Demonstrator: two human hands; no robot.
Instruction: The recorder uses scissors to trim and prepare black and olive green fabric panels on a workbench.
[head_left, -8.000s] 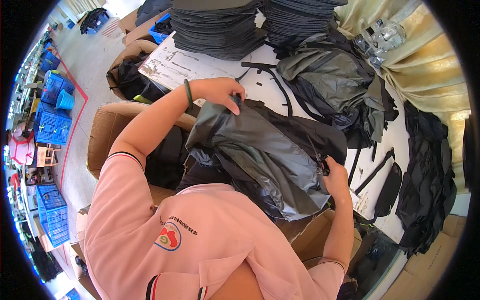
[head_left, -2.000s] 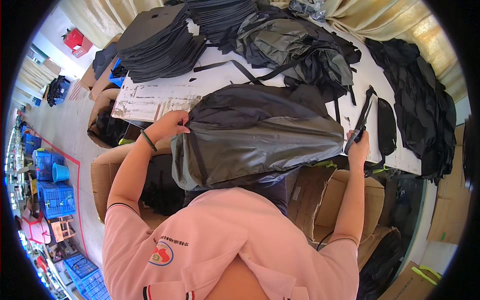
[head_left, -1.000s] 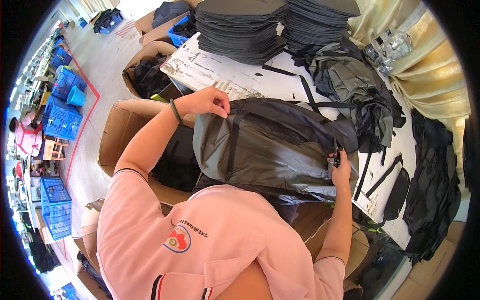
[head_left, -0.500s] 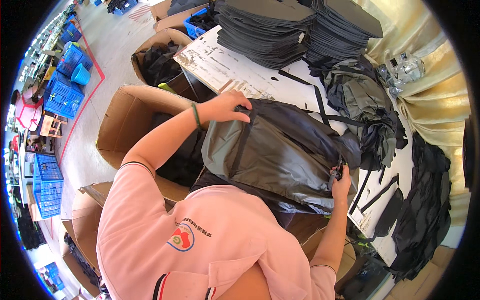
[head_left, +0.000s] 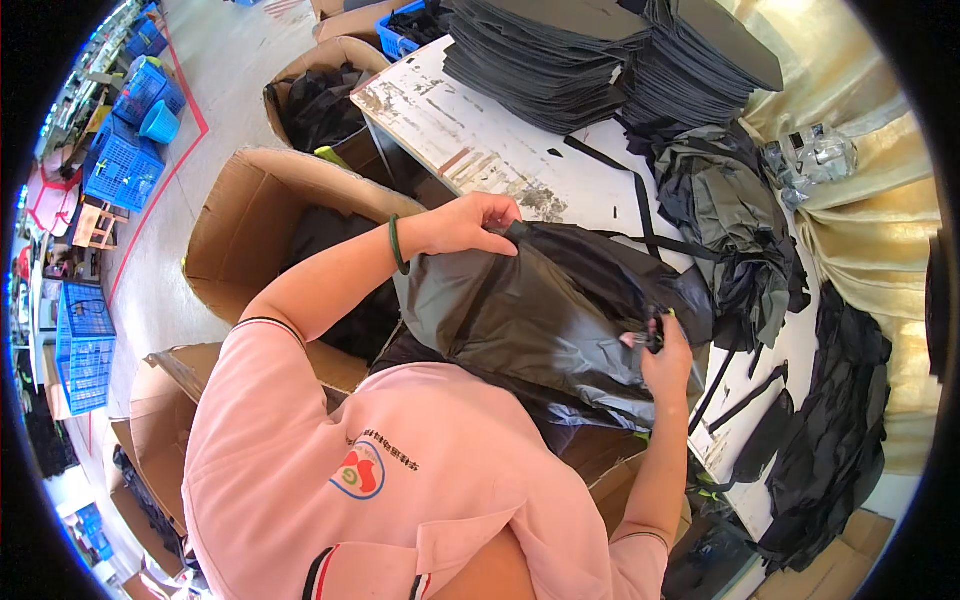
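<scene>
A dark grey bag (head_left: 550,320) of shiny fabric is held up over the near edge of the white surface (head_left: 480,140), in front of the person in the pink shirt. The left hand (head_left: 470,222) is closed on the bag's upper left corner, the fingers curled over the fabric; a green band (head_left: 395,245) is worn on that wrist. The right hand (head_left: 665,360) is pinched shut on a small dark part at the bag's right side, which is too small for its kind to be told. The two hands are kept well apart, one at each end of the bag.

Farther back on the surface, two tall stacks of flat dark panels (head_left: 570,50) are set near the far edge. A crumpled grey-green bag (head_left: 725,215) with black straps is laid toward the right edge, and a heap of black fabric pieces (head_left: 840,420) is spread past it at the right end. Loose black straps (head_left: 750,385) are seen just beside the right hand.

To the left of the surface, an open cardboard box (head_left: 260,215) with dark goods inside is placed on the floor, with a second such box (head_left: 320,80) behind it. Blue plastic crates (head_left: 125,150) are seen farther left on the floor.
</scene>
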